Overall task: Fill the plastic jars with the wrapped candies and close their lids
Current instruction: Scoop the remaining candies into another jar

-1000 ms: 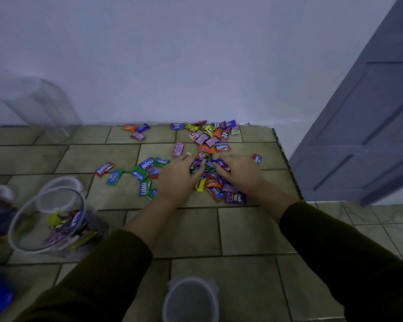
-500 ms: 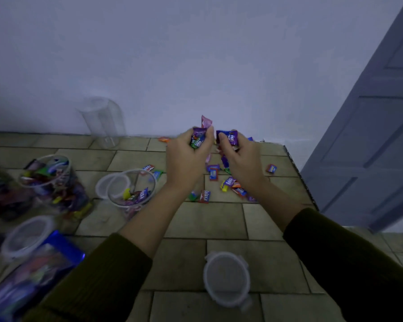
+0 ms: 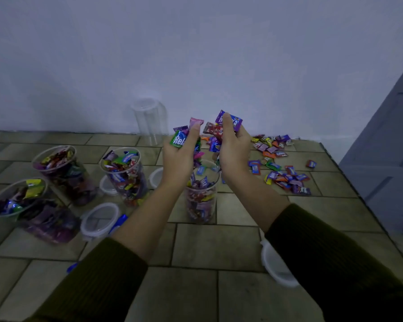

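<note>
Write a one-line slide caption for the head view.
Left hand and right hand hold wrapped candies above a part-filled jar; three fuller open jars stand to the left.

Bare tiles lie open before the middle jar; filled jars and lids crowd left, loose candies right.

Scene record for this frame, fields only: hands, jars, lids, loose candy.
left hand: grips wrapped candies above centre jar
right hand: grips more candies above the same jar
centre jar: upright, open, partly filled
left jars: three, open, holding candies
clear jar: by the wall, looks empty
lids: off, lying on tiles
loose candies: scattered at right
</note>
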